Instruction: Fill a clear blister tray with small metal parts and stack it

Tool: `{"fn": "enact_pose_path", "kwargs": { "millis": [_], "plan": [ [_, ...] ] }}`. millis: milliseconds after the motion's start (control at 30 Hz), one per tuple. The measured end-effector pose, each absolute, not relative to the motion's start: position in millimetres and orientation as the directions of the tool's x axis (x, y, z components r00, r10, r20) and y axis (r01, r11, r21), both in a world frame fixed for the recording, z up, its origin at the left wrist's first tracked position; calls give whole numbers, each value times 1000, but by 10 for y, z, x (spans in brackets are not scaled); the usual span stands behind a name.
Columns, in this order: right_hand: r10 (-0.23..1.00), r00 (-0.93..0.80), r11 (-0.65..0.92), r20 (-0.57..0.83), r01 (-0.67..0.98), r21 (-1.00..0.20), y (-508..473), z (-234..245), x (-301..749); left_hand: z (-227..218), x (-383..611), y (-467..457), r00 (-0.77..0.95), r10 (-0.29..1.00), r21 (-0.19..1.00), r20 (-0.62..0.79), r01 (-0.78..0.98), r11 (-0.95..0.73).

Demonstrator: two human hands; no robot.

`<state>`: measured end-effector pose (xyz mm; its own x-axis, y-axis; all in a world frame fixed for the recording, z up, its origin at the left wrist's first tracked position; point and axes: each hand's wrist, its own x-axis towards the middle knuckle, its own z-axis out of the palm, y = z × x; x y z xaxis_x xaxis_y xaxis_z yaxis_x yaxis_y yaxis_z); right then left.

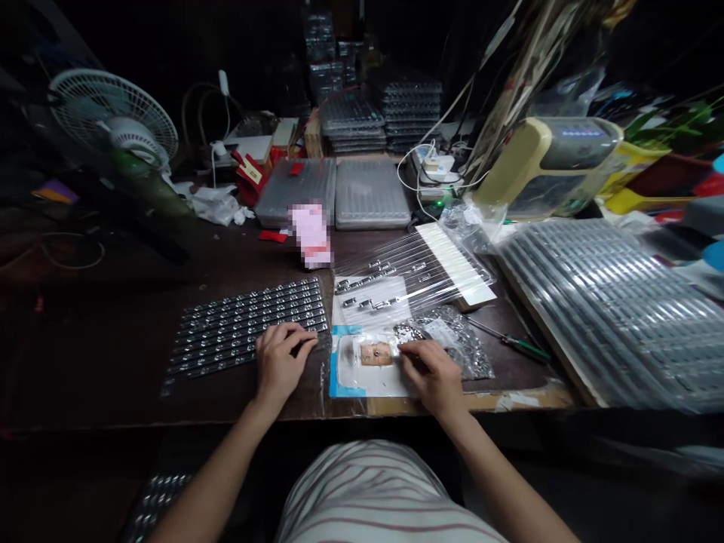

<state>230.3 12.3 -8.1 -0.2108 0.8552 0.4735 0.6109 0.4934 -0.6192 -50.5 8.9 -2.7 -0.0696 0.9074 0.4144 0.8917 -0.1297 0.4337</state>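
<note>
Head view: both forearms reaching forward over the worktop [113,339], palms down, one on either side of the block [369,356]. Left hand [277,362] left of the block, knuckles raised, thumb and forefinger stretched toward it, tips close together at the right ends of the strips [243,326]; too small to tell whether clamped on anything. Right hand [435,373] just right of the block, fingers bent, thumb and forefinger aimed left at it; tips apart or together, cannot tell.

Block lying flat on the blue-edged card [344,391], long axis left to right, with a tiny dark part [377,353] near its middle. Strips left of the block, long axes left to right, right ends slanting away from the person. Tubes [407,264] beyond the block, slanting from near left to far right. Bag [467,351] of metal bits right of the block, partly behind the right hand.
</note>
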Motion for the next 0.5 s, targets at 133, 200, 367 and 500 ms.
{"fn": "enact_pose_path", "kwargs": {
  "millis": [133,200,367,500],
  "plan": [
    [854,-275,503,440,652,-568,145,-104,2103,-82,-808,-56,-127,885,350,448,936,-43],
    [855,-290,499,429,685,-531,161,-127,2033,-80,-884,-129,-137,881,330,454,944,-22],
    [852,-324,508,412,701,-500,180,-182,1974,30,-866,-96,-98,879,325,466,943,-67],
    [825,-341,541,450,706,-457,177,-190,1975,153,-530,342,46,891,352,451,909,-224]
  ]
}}
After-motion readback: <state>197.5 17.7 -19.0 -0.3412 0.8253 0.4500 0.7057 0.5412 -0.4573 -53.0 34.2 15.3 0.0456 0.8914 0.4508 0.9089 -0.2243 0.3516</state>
